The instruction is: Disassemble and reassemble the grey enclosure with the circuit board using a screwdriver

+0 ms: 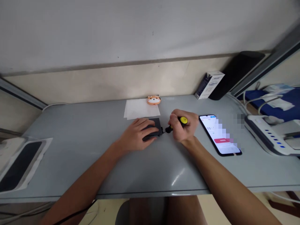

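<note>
The left hand (137,134) clasps a black box (157,123) on the counter (82,131); the right hand (185,130) is fisted around a screwdriver (183,120), its tip at the box's right edge; work looks underway, how much is left I cannot tell

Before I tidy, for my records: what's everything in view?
Screwdriver: 1, black-yellow, in right hand
Device: 1, black, under left hand
Sheets: 2, white, back
Dog-faced case: 1, orange, on sheets
Phone: 1, black, right
Carton: 1, white-navy, back right
Cylinder: 1, black, beside carton
Power strip: 1, white, right
Slab: 1, black, left
Flat item: 1, blue, right
Cables: several, white/black, sides
Desk: 1, grey, centre
Wall: 1, grey, behind
Hands, arms, legs: 2 each, bare, foreground
</note>
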Tool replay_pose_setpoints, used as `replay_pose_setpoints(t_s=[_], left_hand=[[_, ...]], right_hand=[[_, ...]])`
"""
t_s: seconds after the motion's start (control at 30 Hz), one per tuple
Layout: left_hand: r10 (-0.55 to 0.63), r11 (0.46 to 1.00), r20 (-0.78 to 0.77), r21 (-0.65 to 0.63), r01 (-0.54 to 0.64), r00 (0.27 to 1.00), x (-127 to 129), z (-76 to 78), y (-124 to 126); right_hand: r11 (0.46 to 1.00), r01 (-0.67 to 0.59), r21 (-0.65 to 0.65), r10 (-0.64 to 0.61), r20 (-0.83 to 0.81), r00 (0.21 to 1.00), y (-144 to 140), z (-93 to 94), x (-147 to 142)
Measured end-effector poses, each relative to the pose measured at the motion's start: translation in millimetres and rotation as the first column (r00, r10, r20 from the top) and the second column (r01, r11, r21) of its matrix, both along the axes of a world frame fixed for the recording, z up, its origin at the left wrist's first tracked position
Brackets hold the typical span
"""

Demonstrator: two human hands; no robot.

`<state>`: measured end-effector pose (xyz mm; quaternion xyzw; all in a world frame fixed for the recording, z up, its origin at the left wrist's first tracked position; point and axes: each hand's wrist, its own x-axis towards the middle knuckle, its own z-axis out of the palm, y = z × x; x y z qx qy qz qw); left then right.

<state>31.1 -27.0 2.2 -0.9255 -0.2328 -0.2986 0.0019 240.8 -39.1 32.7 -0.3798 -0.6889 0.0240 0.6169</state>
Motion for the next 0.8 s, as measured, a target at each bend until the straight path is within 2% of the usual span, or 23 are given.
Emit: replay_pose_setpoints(t_s=[0.23, 0.5, 0.8], left_hand=[[-0.022, 0.999, 0.008, 0.030, 0.021, 1.000, 1.3, 0.8, -0.8], [-0.048, 0.999, -0.029, -0.008, 0.048, 0.998, 2.2, -1.3, -2.4], [-0.011, 0.998, -0.061, -0.055, 0.007, 0.998, 0.7, -6.0, -0.1]], right_hand=[[1.000, -0.007, 0.024, 0.006, 0.043, 0.999, 1.5, 0.0, -0.9], [0.997, 0.014, -0.074, -0.017, -0.032, 0.999, -0.1, -0.5, 0.9], [1.000, -0.001, -0.030, 0.000, -0.023, 1.000, 0.4, 0.0, 0.6]])
